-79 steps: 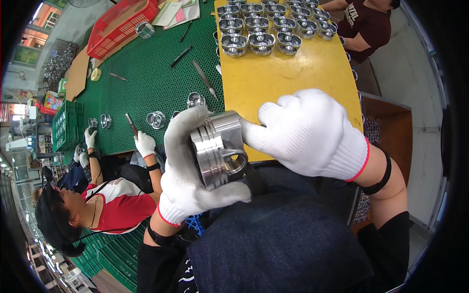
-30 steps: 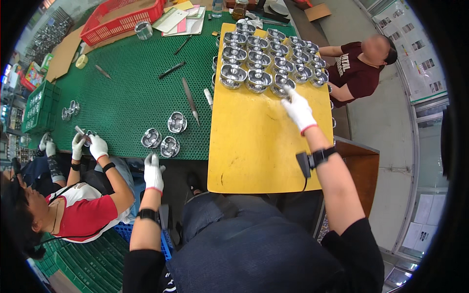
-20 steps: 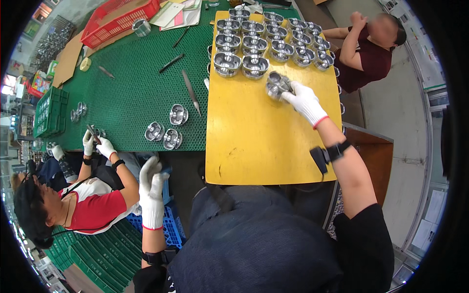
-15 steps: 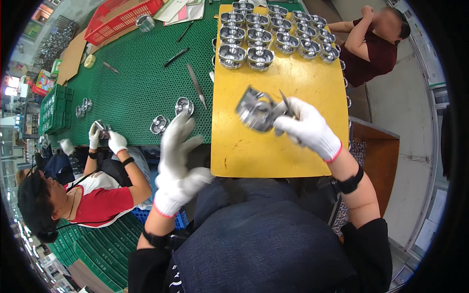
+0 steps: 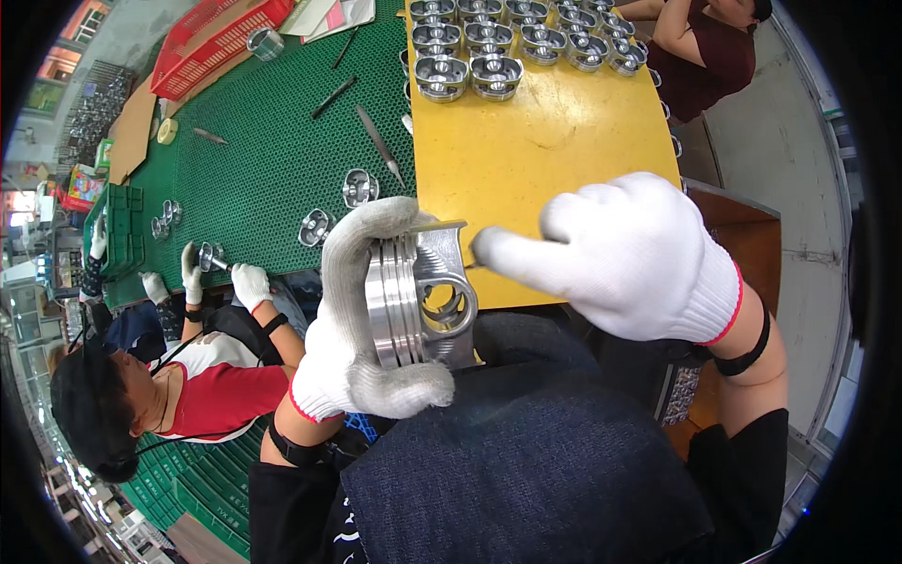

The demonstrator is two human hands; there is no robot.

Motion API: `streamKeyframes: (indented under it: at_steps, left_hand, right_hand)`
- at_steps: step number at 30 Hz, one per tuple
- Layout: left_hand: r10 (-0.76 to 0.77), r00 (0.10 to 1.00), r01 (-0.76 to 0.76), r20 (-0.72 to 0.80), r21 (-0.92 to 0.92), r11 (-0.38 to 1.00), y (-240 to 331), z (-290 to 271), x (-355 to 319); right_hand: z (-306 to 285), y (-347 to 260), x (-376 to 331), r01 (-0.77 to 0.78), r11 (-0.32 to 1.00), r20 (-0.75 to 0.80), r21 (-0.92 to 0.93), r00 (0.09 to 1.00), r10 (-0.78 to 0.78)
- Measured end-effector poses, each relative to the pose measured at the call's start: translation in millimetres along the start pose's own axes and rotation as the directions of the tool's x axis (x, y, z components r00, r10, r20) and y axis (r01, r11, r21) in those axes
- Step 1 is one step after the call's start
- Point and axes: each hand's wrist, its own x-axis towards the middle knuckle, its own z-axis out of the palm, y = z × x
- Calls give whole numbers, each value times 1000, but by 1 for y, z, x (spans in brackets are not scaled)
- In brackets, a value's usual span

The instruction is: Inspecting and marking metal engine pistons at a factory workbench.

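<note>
A shiny metal piston (image 5: 418, 301) with ring grooves and a round pin hole lies sideways in my gloved left hand (image 5: 352, 329), held between the thumb and the fingers above my lap. Just to its right, my gloved right hand (image 5: 611, 258) is closed with the forefinger stretched toward the piston. A thin dark tool tip (image 5: 474, 266) shows under that forefinger; the rest of the tool is hidden by the hand. Past both hands, several pistons (image 5: 496, 77) stand in rows on the yellow board (image 5: 554, 150).
On the green mat (image 5: 272, 132) lie a pointed scraper (image 5: 381, 146), a black rod-like tool (image 5: 334, 98) and loose pistons (image 5: 360, 188). A red basket (image 5: 211, 47) stands far left. One co-worker (image 5: 207, 385) handles a piston at left; another person (image 5: 700, 56) is far right.
The piston has passed from my right hand to my left and come close to my lap. My right hand keeps the thin tool and is nearer. My view has shifted slightly.
</note>
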Motion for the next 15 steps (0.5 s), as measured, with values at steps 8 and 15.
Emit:
streamKeyframes:
  at_steps: [8,15]
  left_hand:
    - [255,962,-271,100,201,941,6,-12,-8]
    - [554,832,-477,29,547,688,22,-5,-11]
  right_hand:
    - [0,-25,19,58,996,101,-68,994,-51]
    - [14,-31,23,-164,797,209,582,977,48]
